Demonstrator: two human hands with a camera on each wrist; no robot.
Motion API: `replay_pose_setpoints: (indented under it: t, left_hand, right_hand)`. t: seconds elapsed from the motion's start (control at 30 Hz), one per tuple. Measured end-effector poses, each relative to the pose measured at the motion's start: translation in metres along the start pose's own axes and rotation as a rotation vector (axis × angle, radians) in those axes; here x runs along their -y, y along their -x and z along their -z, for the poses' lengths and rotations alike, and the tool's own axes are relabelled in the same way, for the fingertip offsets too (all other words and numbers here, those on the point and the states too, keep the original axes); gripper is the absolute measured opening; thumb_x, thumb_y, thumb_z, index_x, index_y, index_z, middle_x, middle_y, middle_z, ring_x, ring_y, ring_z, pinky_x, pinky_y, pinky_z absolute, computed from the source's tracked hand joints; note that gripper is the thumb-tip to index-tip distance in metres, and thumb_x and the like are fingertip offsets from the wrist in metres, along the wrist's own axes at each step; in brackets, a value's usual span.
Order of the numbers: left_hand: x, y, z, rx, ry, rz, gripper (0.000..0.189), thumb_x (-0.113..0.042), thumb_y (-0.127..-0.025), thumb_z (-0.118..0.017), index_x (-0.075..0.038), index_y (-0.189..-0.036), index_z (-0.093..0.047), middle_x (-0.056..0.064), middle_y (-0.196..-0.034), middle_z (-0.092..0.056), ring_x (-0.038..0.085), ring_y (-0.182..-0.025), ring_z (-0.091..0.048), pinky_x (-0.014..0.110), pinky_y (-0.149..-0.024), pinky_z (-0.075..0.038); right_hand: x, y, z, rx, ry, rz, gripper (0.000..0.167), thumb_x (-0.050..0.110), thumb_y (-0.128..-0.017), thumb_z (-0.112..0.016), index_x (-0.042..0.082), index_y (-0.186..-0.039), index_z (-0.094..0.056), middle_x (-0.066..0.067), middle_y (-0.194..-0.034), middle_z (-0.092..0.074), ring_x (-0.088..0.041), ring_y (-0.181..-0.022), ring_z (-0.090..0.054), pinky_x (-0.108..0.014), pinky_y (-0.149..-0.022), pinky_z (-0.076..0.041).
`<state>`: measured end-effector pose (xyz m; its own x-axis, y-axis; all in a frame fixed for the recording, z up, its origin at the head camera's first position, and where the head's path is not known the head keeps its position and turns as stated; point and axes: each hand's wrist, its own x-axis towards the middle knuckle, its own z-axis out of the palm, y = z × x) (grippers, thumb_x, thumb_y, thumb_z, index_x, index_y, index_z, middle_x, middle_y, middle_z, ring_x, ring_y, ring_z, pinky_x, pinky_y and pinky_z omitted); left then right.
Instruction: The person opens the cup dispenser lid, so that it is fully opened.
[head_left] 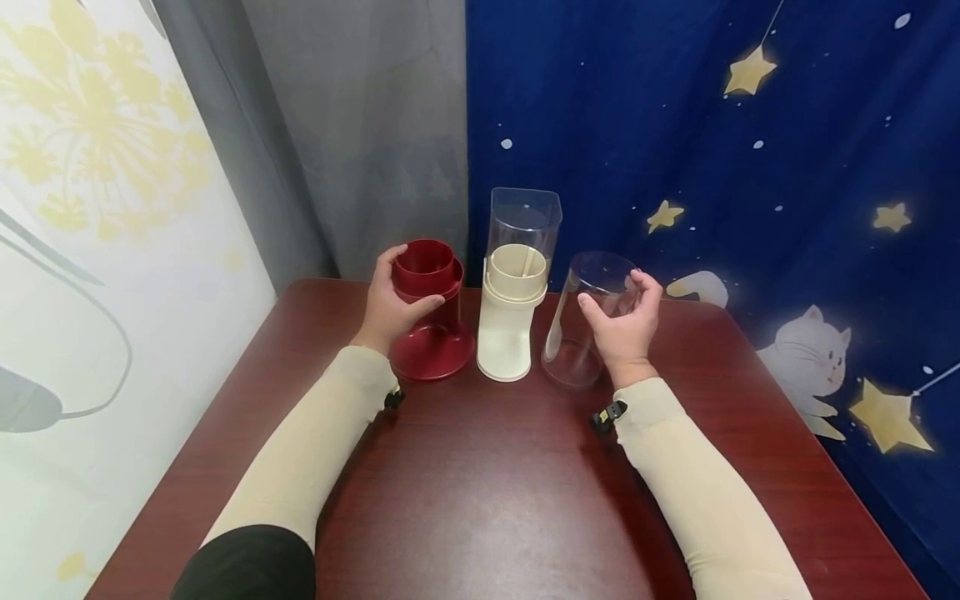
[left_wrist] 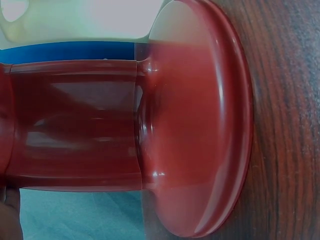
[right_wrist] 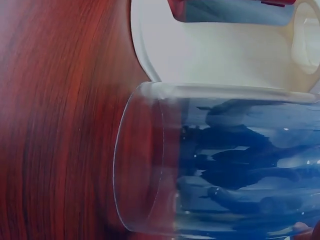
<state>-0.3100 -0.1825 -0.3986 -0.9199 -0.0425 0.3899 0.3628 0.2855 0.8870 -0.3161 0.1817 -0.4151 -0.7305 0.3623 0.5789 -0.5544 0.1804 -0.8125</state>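
Observation:
My left hand (head_left: 384, 312) grips the upper ring of a red plastic stand (head_left: 433, 354), thumb in front and fingers round its far side. In the left wrist view the stand's wide round base (left_wrist: 195, 130) rests on the table. My right hand (head_left: 628, 332) holds a clear plastic cylinder (head_left: 573, 365) near its top rim, thumb and fingers on opposite sides. The cylinder's lower end (right_wrist: 137, 165) is at the table in the right wrist view; whether it touches is hard to tell. Between the hands stands a cream plastic stand (head_left: 504, 337), upright and untouched.
A clear, open-topped container (head_left: 525, 208) rises behind the cream stand's ring; whether they are joined cannot be seen. The dark red wooden table (head_left: 480, 500) reaches back to a grey curtain (head_left: 375, 125) and a blue star-patterned curtain (head_left: 600, 108). A pale patterned surface (head_left: 112, 275) borders the left.

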Motion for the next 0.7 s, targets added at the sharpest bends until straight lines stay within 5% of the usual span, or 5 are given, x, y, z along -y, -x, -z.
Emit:
replay_pose_setpoints:
  t: [0.2, 0.47, 0.7]
  left_hand:
    - [-0.006, 0.002, 0.001, 0.006, 0.000, 0.001, 0.095, -0.017, -0.083, -0.090, -0.018, -0.159, -0.033, 0.010, -0.159, -0.044, 0.031, -0.145, -0.043, 0.058, -0.106, -0.055]
    - [0.002, -0.001, -0.001, 0.007, -0.002, 0.008, 0.095, -0.017, -0.083, -0.090, -0.021, -0.159, -0.033, 0.008, -0.159, -0.044, 0.030, -0.145, -0.042, 0.058, -0.106, -0.054]
    - [0.031, -0.012, 0.001, -0.007, -0.040, -0.029, 0.098, -0.030, -0.080, -0.093, -0.035, -0.159, -0.034, -0.002, -0.157, -0.046, 0.022, -0.142, -0.045, 0.053, -0.101, -0.058]
  right_hand:
    - [-0.007, -0.003, -0.003, -0.005, 0.025, -0.023, 0.085, -0.002, -0.077, -0.089, -0.003, -0.145, -0.038, -0.018, -0.151, -0.045, -0.027, -0.146, -0.043, -0.037, -0.126, -0.034]
    - [-0.014, -0.003, 0.003, 0.017, 0.179, 0.015, 0.083, 0.015, -0.078, -0.094, 0.005, -0.143, -0.043, -0.010, -0.149, -0.049, -0.015, -0.144, -0.047, -0.026, -0.122, -0.037]
    - [-0.010, -0.004, 0.007, 0.075, 0.231, -0.011, 0.094, 0.025, -0.080, -0.093, 0.011, -0.153, -0.036, -0.008, -0.157, -0.043, -0.016, -0.148, -0.041, -0.031, -0.125, -0.033]
